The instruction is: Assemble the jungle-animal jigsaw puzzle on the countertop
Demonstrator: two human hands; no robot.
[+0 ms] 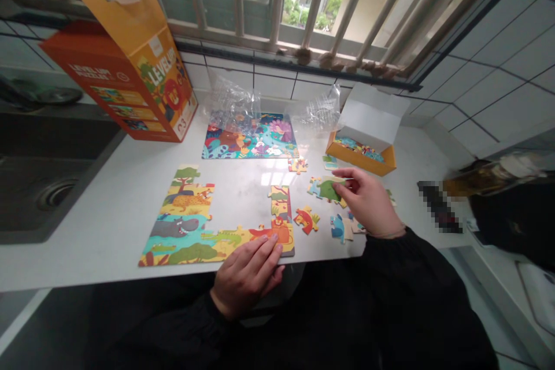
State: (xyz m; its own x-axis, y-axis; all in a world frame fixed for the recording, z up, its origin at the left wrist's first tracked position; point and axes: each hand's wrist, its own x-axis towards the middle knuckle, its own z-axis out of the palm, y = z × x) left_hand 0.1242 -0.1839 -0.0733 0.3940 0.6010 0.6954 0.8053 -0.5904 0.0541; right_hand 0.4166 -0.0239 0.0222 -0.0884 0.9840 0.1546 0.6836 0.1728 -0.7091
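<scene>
A partly joined animal jigsaw puzzle (182, 225) lies on the white counter, with a leopard, a hippo and a crocodile on it. My left hand (249, 272) rests with outstretched fingers on its lower right edge, beside the lion. My right hand (373, 199) pinches a green puzzle piece (330, 189) between thumb and fingertips, over other loose pieces. Nearby lie a red puzzle piece with a lion face (306, 219), a blue puzzle piece (340, 228) and a yellow puzzle piece (298, 165). My right palm hides part of the loose pieces.
Behind lies a second, dark blue puzzle (249, 147) under crumpled clear plastic bags (236, 101). An opened small box (364, 153) holds more pieces. The orange puzzle box (130, 87) stands by the sink (56, 191) at left. A bottle (485, 176) is at right.
</scene>
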